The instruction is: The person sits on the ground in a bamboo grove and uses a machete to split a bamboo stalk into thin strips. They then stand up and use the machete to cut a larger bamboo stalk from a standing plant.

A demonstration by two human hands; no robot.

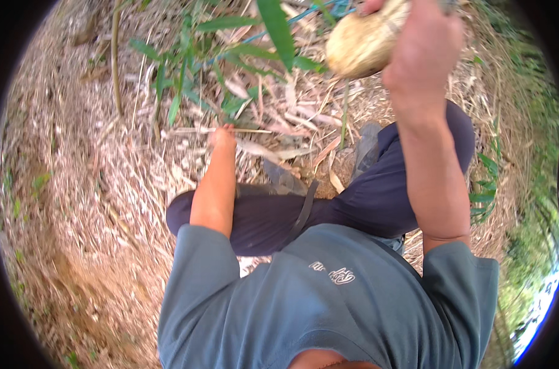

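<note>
Outdoor ground viewed from the wearer's head. The surface is a bed of dry litter (pixel 131 203), made up of straw-coloured stalks and flat, papery leaves, with brown earth showing at lower left. Green foliage (pixel 488 178) borders the right side, and a thin upright stem (pixel 115 58) stands at upper left.

The working area is bounded below by the person's bent legs in dark trousers (pixel 378 184), with a grey shoe (pixel 367 147) between the knees. Broad green leaves (pixel 276 31) and a narrow blue strand (pixel 279 27) cross the upper part. Low litter fills the span between the two hands, and more extends left of the left forearm.

The right hand (pixel 424 58) is raised at upper right, its fingers curled firmly around a pale yellow, blunt-ended block (pixel 360 46), which projects to the left of the knuckles; its upper part runs out of view. The left hand (pixel 223 135), lower and well apart from the block, is near the litter beyond the left knee. A thin stick (pixel 255 130) lies crosswise at its fingers; blur prevents telling how far these are closed or whether they hold it.
</note>
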